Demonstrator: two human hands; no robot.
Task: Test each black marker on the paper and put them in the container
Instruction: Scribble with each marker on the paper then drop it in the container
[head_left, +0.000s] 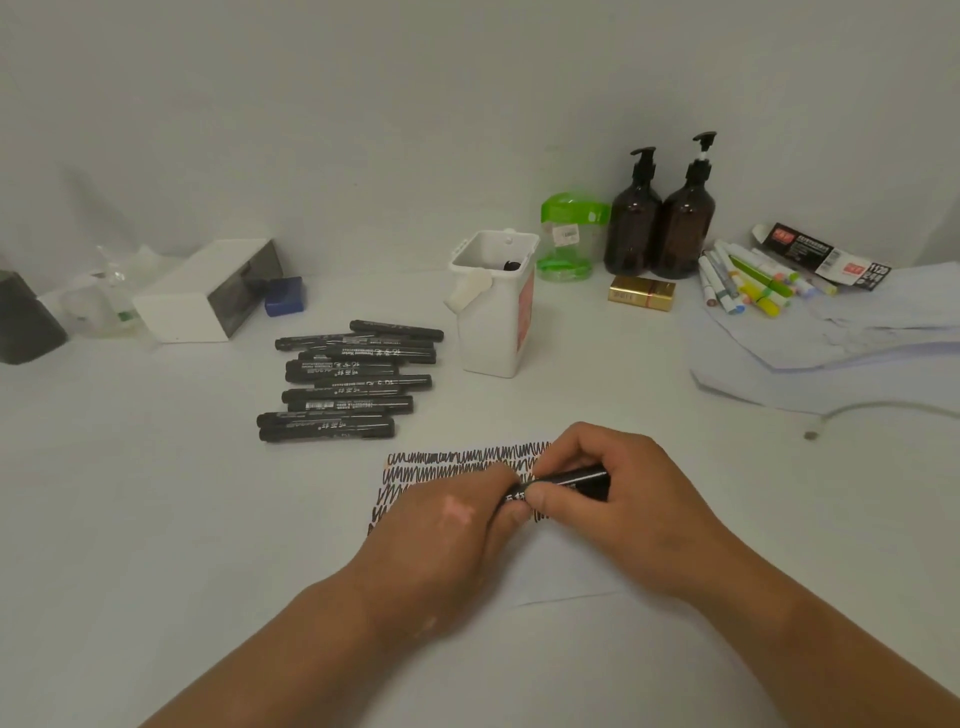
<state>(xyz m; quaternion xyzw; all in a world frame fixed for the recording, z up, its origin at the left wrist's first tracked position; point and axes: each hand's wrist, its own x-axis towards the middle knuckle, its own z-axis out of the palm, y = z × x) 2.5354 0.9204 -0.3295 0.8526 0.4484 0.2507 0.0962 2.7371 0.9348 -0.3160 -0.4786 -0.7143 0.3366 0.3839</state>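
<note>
Near the front edge of the table (156, 545), the left hand (447, 525) and right hand (623, 499) both grip one smooth cylindrical black marker (576, 480) over the scribbled paper (561, 566). A marker pile (348, 382) lies left of centre. Behind, the white plastic container (493, 322) holds one dark object (511, 266). Brown pump bottles (660, 228) stand at the rear edge.

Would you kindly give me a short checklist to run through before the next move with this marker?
1. Grip on the marker by left hand and right hand: ok.
2. Capped or uncapped: cannot tell, the hands hide its end.
3. Bare space on the paper below the scribbles: ok.
4. Container upright, top open: ok.
5. Pile of markers lies off the paper: ok.
</note>
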